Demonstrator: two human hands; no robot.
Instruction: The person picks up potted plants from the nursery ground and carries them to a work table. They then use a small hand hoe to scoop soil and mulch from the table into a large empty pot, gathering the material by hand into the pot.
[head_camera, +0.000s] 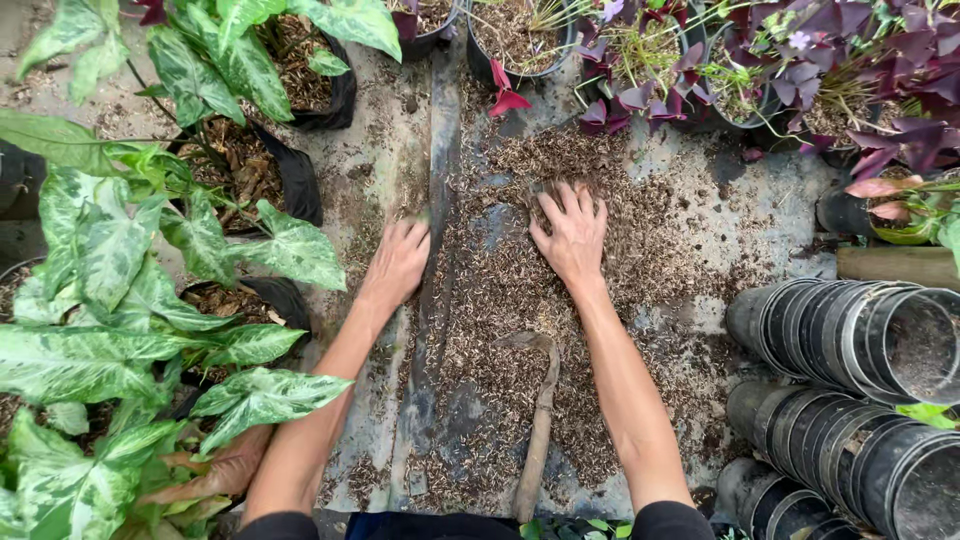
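Observation:
Loose brown husk mix (520, 300) lies scattered over a grey sheet (395, 190) on the ground. My left hand (398, 262) rests palm down on the left part of the mix, fingers spread toward the sheet's fold. My right hand (572, 235) presses flat on the mix further up, fingers apart and dug slightly into a thicker heap (570, 160). Neither hand holds anything. A wooden-handled tool (538, 420) lies on the sheet between my forearms, its blade end half buried in the mix.
Green-and-white leafy plants (110, 300) in black grow bags (295, 180) crowd the left. Stacks of empty black pots (850, 340) lie on their sides at the right. Purple-leaved potted plants (820, 60) line the top right. A bamboo piece (900, 265) lies right.

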